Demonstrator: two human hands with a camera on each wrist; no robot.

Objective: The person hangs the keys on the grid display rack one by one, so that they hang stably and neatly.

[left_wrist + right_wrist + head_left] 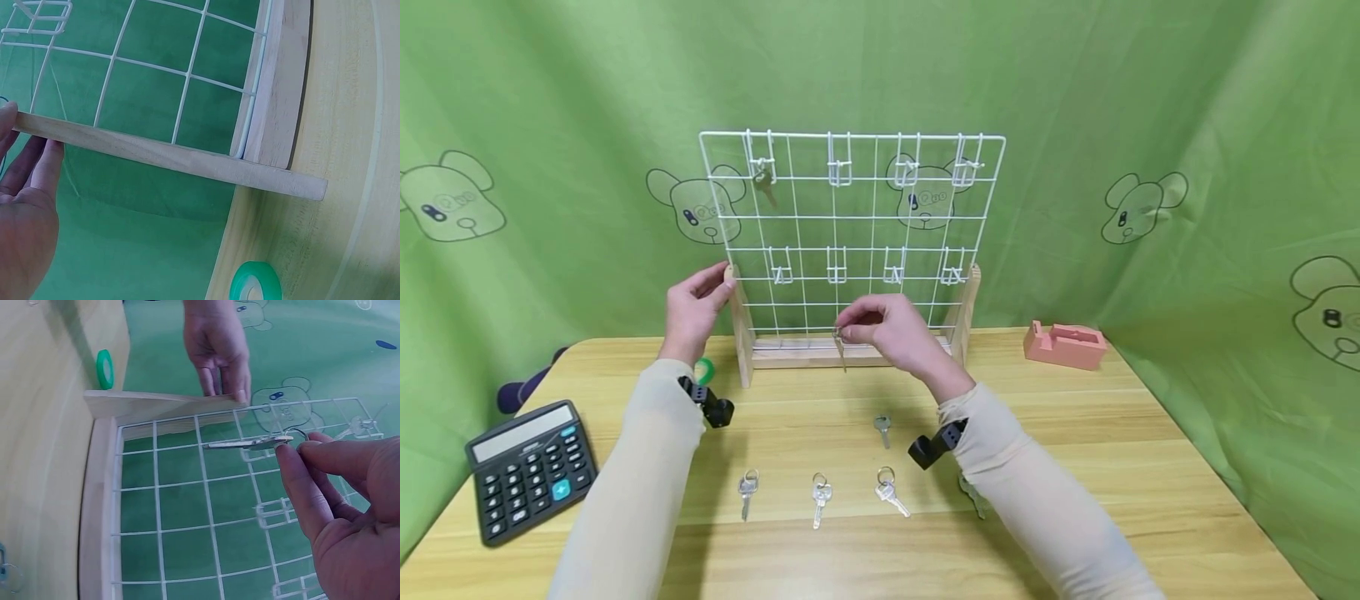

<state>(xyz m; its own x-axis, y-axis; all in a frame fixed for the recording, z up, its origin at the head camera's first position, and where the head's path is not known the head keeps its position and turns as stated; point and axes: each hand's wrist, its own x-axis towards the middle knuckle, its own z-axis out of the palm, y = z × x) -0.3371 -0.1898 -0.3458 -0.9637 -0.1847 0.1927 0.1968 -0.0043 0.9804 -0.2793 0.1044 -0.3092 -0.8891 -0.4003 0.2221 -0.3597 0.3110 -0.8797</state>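
Note:
A white wire grid rack (855,218) with several hooks stands in a wooden frame at the back of the table. My left hand (692,307) grips the top of the frame's left wooden post (156,154) between thumb and fingers. In front of the grid's lower part, my right hand (901,333) pinches a key (247,444) by its ring, and the blade hangs down. Another key (765,185) hangs from the upper left hook. Several more keys lie on the table, among them one behind the row (882,429) and one partly hidden by my right sleeve (972,493).
A black calculator (531,471) lies at the table's left. A pink tape dispenser (1064,346) stands at the back right. Behind the left post sits a green tape roll (256,281). Green cloth with mouse-like drawings (925,197) hangs behind the table.

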